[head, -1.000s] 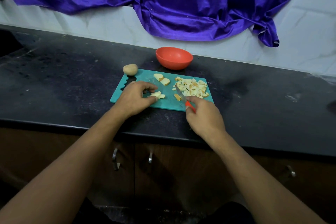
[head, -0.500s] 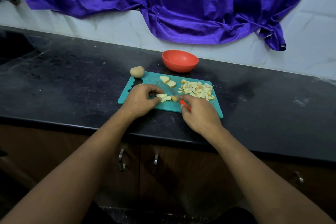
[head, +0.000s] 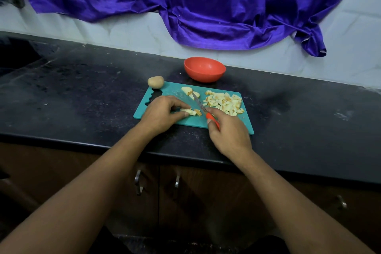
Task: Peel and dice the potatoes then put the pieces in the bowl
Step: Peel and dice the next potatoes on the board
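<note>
Head view: dicing is in hand. A potato slice (head: 188,111) on the cutting board (head: 172,90) is pinched by the left grip (head: 162,114); the knife (head: 199,105) is clasped in the right grip (head: 229,131). A downward cut close beside the pinch is called for next.

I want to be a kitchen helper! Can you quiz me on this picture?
1. True or false: the orange bowl has no potato in it.
2. Which hand grips the knife? A) left B) right
3. Fill in: the whole potato sits by the far ____ corner of the teal board.
Key: 1 true; 2 B, the right hand; 3 left.
</note>
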`<control>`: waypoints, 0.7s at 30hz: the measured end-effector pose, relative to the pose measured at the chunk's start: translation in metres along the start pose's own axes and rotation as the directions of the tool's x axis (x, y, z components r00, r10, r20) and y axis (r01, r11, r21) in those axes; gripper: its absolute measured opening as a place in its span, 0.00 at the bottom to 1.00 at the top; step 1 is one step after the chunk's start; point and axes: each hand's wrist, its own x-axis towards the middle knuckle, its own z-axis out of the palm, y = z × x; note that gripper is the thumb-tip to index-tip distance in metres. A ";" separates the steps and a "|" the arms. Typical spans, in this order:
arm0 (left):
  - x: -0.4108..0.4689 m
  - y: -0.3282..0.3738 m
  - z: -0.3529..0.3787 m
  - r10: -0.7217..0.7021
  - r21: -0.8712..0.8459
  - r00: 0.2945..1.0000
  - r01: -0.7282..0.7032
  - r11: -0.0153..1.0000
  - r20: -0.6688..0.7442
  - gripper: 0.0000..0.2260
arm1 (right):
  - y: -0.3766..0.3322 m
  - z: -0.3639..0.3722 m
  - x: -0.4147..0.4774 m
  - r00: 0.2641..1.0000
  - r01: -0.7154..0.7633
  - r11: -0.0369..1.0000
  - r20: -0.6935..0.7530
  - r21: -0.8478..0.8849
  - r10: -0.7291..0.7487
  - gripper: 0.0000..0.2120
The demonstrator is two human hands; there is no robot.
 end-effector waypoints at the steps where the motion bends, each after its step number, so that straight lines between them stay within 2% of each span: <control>1: 0.000 0.001 0.000 0.001 0.004 1.000 -0.001 1.000 0.003 0.12 | 0.000 0.000 0.000 1.000 0.001 1.000 0.004 0.005 -0.001 0.21; 5: -0.001 0.002 -0.002 -0.023 -0.012 1.000 0.023 1.000 -0.001 0.16 | 0.001 -0.003 0.003 0.998 -0.056 0.998 0.034 0.038 0.054 0.20; 11: 0.000 0.003 -0.002 -0.076 -0.011 0.997 0.076 0.997 0.005 0.10 | -0.009 -0.007 0.003 0.993 -0.061 0.998 0.098 -0.029 0.063 0.19; 16: -0.001 0.005 -0.004 -0.078 -0.025 0.997 0.079 0.997 0.019 0.11 | -0.017 -0.010 0.008 0.991 -0.029 0.996 0.124 -0.088 0.040 0.18; 21: -0.001 0.004 -0.004 -0.085 -0.031 0.996 0.085 0.996 0.015 0.11 | -0.013 -0.013 0.011 0.992 -0.074 0.992 0.096 -0.105 0.084 0.19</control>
